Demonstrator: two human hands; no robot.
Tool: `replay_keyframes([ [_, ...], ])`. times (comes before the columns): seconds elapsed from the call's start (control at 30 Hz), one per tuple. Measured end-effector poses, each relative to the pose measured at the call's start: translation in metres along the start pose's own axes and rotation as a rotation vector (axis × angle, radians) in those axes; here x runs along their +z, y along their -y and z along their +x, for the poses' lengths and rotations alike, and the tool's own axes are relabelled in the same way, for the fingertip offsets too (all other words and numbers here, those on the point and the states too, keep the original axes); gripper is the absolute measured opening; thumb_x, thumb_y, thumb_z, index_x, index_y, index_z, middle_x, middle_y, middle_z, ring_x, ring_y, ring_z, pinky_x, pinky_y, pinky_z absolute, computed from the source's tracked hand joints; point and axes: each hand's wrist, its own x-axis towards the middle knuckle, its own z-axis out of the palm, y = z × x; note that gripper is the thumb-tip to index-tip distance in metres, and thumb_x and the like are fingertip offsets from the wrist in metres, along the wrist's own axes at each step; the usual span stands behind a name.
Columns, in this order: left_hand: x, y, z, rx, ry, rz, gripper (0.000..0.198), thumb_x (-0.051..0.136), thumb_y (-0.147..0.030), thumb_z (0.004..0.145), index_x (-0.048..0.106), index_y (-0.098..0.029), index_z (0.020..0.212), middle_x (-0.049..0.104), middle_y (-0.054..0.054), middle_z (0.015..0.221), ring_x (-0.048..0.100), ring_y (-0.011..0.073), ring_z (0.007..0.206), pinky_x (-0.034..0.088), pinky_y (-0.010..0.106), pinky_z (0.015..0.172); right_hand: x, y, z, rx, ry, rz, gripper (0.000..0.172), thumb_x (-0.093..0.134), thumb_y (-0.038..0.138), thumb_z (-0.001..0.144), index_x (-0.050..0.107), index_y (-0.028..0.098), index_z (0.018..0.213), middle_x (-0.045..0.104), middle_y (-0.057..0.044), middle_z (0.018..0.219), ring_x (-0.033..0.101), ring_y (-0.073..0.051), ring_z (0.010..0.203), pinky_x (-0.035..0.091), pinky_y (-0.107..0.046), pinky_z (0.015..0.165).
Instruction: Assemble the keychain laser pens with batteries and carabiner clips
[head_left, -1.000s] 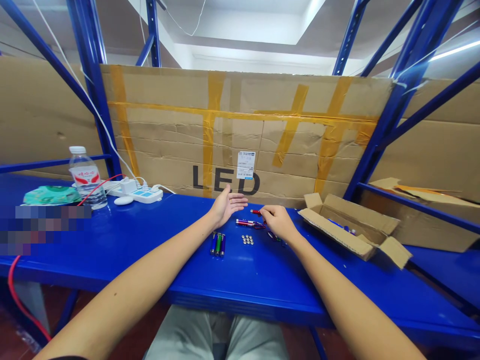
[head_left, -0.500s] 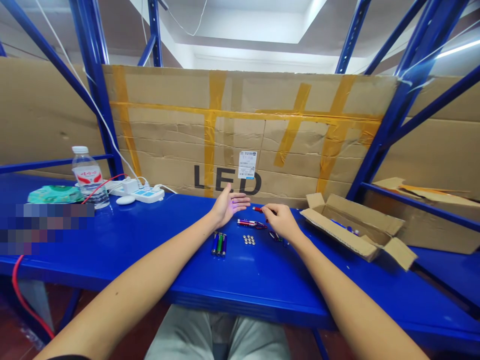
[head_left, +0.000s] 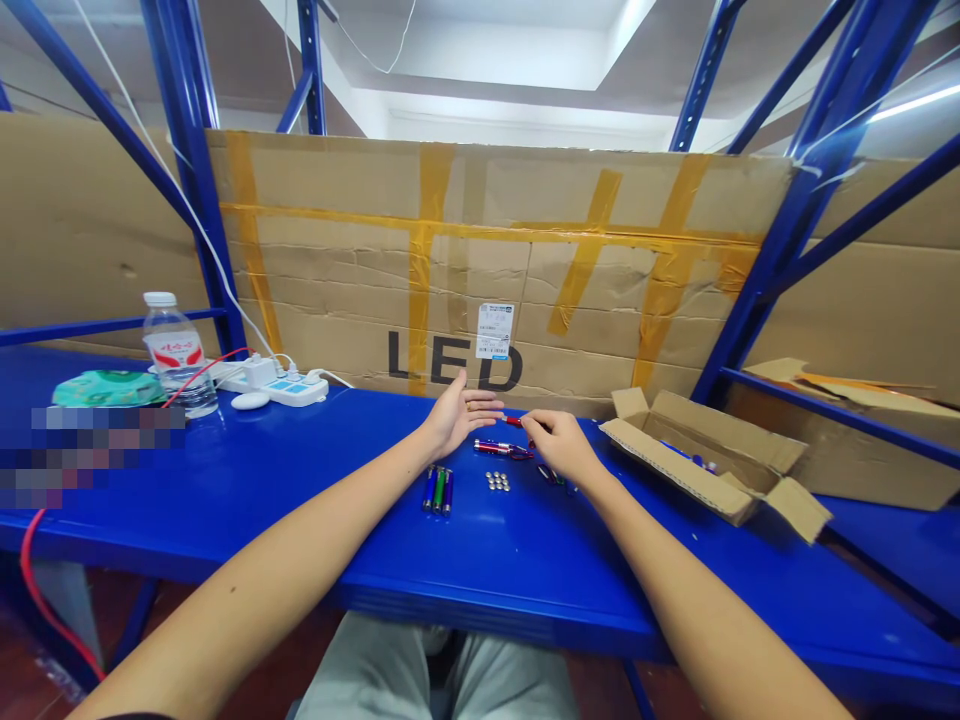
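My left hand (head_left: 454, 414) is held open above the blue bench (head_left: 300, 510), palm turned right, fingers stretched out. My right hand (head_left: 561, 440) is closed on a small red pen light (head_left: 514, 421), whose tip points at the left palm. Under the hands lies a purple pen light (head_left: 496, 447). Three more pen lights (head_left: 437, 489), blue, green and purple, lie side by side nearer to me. A small cluster of silver button cells (head_left: 496, 481) sits just right of them. Some small dark parts (head_left: 550, 474) lie beside my right wrist.
An open cardboard box (head_left: 712, 465) with small items stands at the right. A large "LED" carton (head_left: 495, 270) forms the back wall. At the left are a water bottle (head_left: 174, 352), a white power strip (head_left: 281, 385), a white mouse (head_left: 250, 401) and a green pack (head_left: 109, 388).
Half a second ago a faint violet glow showed on the left palm; now it is gone. Both hands have barely moved.
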Motion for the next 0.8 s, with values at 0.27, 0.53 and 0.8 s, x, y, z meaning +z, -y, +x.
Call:
replay_keyframes([
  [0.27,0.0035,-0.0005,-0.0006,-0.02,0.025,-0.007,0.07,0.021,-0.06,0.095,0.062,-0.004,0.101,0.067,0.025,0.108,0.067,0.0258,0.094,0.051,0.037,0.089,0.003,-0.0034,-0.0007,-0.019,-0.027,-0.027,0.034,0.044,0.032,0.086,0.062,0.015,0.063,0.055,0.0,0.055,0.045,-0.014,0.057,0.031,-0.025,0.055],
  [0.53,0.0027,-0.0021,-0.0019,-0.023,0.016,-0.016,0.072,0.021,-0.061,0.094,0.064,-0.004,0.098,0.067,0.024,0.106,0.067,0.026,0.092,0.049,0.039,0.093,0.0027,-0.0026,-0.0008,-0.021,-0.04,-0.029,0.031,0.044,0.028,0.082,0.065,0.014,0.063,0.056,-0.001,0.056,0.045,-0.013,0.056,0.031,-0.025,0.055],
  [0.8,0.0012,-0.0007,-0.0002,-0.037,0.018,-0.037,0.07,0.022,-0.061,0.095,0.063,-0.005,0.098,0.068,0.023,0.104,0.068,0.026,0.092,0.05,0.038,0.089,0.0086,-0.0008,-0.0005,0.161,-0.168,0.048,0.032,0.048,0.033,0.077,0.049,0.017,0.049,0.039,0.003,0.047,0.038,-0.011,0.052,0.027,-0.026,0.051],
])
